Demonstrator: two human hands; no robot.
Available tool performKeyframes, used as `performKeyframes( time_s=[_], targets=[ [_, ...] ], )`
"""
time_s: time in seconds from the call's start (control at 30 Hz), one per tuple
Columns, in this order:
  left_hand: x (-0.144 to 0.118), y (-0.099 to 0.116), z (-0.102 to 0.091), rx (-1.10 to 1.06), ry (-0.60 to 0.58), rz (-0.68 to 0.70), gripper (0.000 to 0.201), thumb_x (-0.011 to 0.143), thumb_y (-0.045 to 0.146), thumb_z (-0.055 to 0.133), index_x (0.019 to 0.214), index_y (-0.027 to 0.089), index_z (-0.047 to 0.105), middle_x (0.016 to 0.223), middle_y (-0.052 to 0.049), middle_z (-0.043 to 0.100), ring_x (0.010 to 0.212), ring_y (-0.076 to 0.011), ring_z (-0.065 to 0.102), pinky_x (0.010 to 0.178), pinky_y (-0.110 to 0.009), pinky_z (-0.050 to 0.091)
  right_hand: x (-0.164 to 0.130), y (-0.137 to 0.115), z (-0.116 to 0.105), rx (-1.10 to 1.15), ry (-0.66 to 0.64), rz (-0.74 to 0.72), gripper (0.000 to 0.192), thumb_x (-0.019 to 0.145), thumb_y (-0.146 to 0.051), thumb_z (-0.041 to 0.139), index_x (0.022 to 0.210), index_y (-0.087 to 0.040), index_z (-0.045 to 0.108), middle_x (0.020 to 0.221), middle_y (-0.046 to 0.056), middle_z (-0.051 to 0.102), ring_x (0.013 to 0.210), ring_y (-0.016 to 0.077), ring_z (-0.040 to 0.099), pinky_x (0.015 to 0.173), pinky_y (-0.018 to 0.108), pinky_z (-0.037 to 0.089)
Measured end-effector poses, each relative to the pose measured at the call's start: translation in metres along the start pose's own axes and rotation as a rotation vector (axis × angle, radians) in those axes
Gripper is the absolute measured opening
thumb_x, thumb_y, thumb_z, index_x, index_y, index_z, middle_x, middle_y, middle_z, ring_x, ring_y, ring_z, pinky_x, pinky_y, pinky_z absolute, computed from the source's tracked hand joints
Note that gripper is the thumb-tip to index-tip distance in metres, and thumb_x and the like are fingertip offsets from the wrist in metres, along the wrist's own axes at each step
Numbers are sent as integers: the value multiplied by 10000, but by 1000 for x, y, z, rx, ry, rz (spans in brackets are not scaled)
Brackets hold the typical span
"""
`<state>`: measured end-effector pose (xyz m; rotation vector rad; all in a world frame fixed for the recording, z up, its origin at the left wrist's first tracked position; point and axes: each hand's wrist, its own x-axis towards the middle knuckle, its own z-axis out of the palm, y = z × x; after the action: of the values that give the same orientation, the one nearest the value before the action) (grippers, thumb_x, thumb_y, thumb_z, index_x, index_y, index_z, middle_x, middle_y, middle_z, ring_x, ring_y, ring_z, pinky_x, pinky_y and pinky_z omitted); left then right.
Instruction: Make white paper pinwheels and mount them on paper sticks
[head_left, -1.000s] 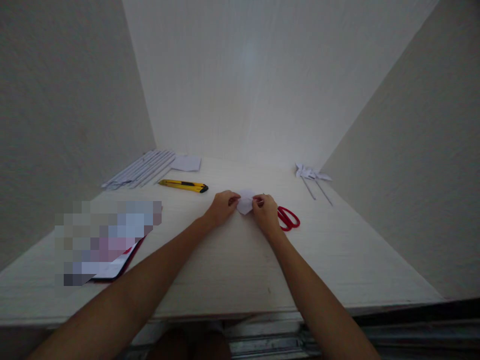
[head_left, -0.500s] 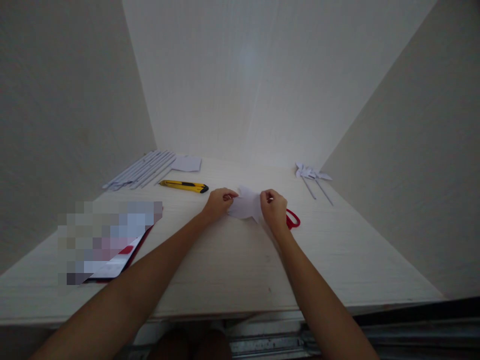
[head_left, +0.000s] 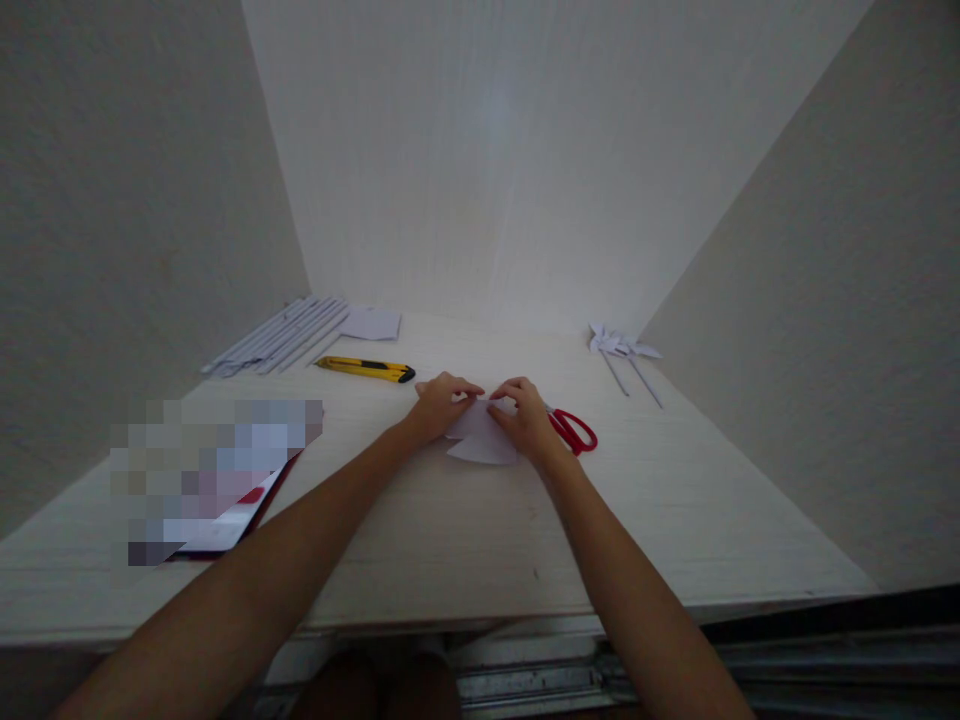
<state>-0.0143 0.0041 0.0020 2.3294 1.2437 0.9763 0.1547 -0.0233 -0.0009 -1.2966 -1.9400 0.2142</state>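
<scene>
- Lowered since half a second ago: white paper piece (head_left: 480, 440), lifted between the hands then, now flat on the pale table (head_left: 450, 540), near the middle.
- Drawn closer together over the paper's far edge: left hand (head_left: 439, 405) and right hand (head_left: 529, 420).
- Left fingers curled, tips pressing the paper's upper left corner.
- Right fingers bent, tips resting on the upper right part; no pinch visible.
- More exposed than before: red scissors (head_left: 574, 432), just beside the right hand.
- Unmoved: yellow utility knife (head_left: 365, 369), rolled paper sticks (head_left: 277, 337), small paper sheet (head_left: 371, 324), finished paper pinwheels (head_left: 622, 347).
- No readable writing anywhere; item at left (head_left: 214, 480) blurred out.
</scene>
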Motion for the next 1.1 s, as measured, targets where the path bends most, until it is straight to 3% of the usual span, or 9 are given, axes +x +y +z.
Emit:
performKeyframes(
  time_s=[0.17,0.23,0.3,0.4,0.5,0.6,0.87,1.1],
  targets=[
    [2,4,-5,-27,144,83,184,765,177,525,890,195,659,945,-37,653,929,-176,538,851,-349,366,1,0,1,-194,65,130,71,685,-197,595,751,-192,621,906,67,533,896,216,461,772,380,366],
    [1,8,-7,-33,125,148,138,762,211,548,828,198,668,901,-36,653,906,-174,537,828,-343,368,0,0,0,-260,90,180,76,698,-231,587,760,-201,621,934,71,525,923,236,435,749,387,347],
    [-1,12,-9,-24,29,185,124,761,247,560,803,209,670,853,-28,653,870,-173,542,805,-349,362,-1,-1,-1,-297,103,192,71,712,-245,575,752,-202,614,923,70,522,917,239,421,729,379,331],
    [-5,14,-8,15,-135,198,150,775,205,526,827,216,667,866,-24,654,869,-178,541,811,-376,331,-3,-3,-2,-311,83,141,47,732,-213,553,741,-189,593,859,64,537,869,220,433,721,362,312],
    [-8,8,-6,13,-211,210,283,762,65,440,849,218,662,917,-18,650,909,-175,528,834,-384,306,-3,-5,-3,-291,40,78,55,751,-166,519,743,-183,571,799,50,552,830,200,460,725,351,304],
    [-7,0,-5,0,-240,239,355,743,11,393,828,222,667,958,-21,636,944,-174,510,840,-377,300,-3,-5,-5,-240,-10,26,77,750,-137,510,747,-188,567,789,40,565,817,183,479,737,337,313],
    [-6,0,-7,9,-247,264,200,790,166,484,836,232,667,954,-19,632,946,-181,510,821,-343,324,0,2,-8,-127,-160,-164,118,738,-85,497,754,-174,572,788,39,593,777,149,500,769,301,377],
    [-8,1,-7,15,-242,260,166,811,191,475,842,197,637,962,-32,629,958,-184,500,833,-358,297,0,2,-14,-103,-203,-223,158,723,-48,487,764,-162,590,813,54,592,807,148,504,753,291,405]
  ],
)
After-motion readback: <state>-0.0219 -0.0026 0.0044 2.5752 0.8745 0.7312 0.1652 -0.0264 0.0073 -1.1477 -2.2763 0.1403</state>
